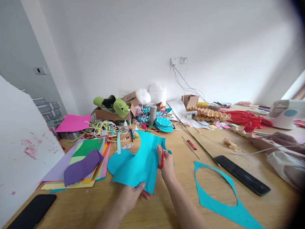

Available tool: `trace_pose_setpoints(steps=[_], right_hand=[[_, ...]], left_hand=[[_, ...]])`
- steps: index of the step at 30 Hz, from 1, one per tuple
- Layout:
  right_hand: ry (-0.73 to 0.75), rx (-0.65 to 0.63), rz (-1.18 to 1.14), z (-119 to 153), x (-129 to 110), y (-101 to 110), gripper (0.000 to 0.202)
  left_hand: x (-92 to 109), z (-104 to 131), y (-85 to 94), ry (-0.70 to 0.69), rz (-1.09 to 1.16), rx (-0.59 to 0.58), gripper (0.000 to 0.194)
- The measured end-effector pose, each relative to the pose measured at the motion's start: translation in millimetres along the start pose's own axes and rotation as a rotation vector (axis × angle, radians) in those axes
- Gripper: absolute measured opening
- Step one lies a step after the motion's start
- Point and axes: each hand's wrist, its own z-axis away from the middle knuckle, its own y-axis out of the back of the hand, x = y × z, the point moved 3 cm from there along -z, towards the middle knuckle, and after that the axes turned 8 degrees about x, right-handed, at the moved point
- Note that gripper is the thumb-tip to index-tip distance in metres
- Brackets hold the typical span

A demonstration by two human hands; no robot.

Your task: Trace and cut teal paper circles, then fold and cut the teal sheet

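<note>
A sheet of turquoise paper (140,159), curved along its upper left edge, is held up over the wooden table. My left hand (134,194) pinches its lower edge between thumb and fingers. In my right hand (166,163) is a pair of scissors (161,160) with red handles; the sheet covers most of the blades. A turquoise paper circle (118,162) lies on the table, partly beneath the sheet's left side. To the right of my right arm rests a turquoise offcut (215,206) with a large round hole.
Stacked coloured paper (81,171) sits at left, above a black phone (33,210). A long black case (243,175) lies at right near thin sticks (190,147). Dotted turquoise discs (164,124) and a grey bottle (152,115) stand behind. Another person's hand (283,139) shows at far right.
</note>
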Motion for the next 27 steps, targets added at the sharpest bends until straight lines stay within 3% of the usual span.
trace_pose_setpoints(steps=[14, 23, 27], right_hand=[[-0.028, 0.024, -0.026, -7.2, 5.5, 3.8, 0.059], [-0.068, 0.027, -0.059, -7.1, 2.6, 7.2, 0.061], [-0.136, -0.039, -0.12, -3.4, -1.3, 5.1, 0.059]], left_hand=[[23.5, 8.5, -6.5, 0.021, 0.071, -0.019, 0.055], [4.7, 3.8, -3.2, 0.038, 0.081, -0.006, 0.057], [6.3, 2.2, 0.9, 0.017, 0.047, 0.027, 0.055]])
